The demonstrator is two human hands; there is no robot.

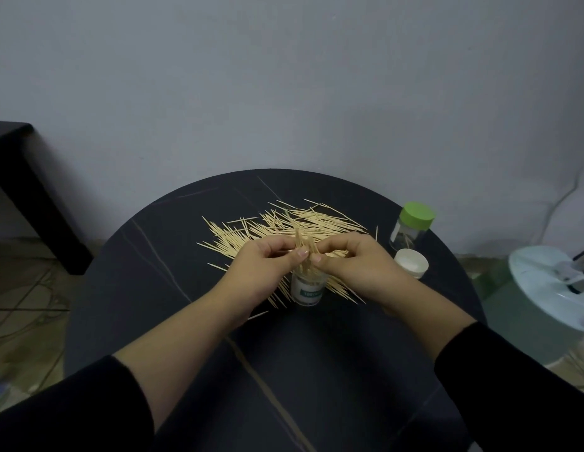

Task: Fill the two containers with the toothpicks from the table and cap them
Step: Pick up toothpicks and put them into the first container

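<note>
Left hand (264,267) and right hand (360,267) pinch toothpick bundle (303,246) with curled fingertips, directly above open container (308,290), loose toothpicks (277,228) behind it, white cap (411,263) and green-lidded container (411,230) right of it.

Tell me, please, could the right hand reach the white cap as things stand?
Probably yes: the white cap lies uncovered beside the right hand, nothing between them, though that hand pinches toothpicks over the open container.
</note>
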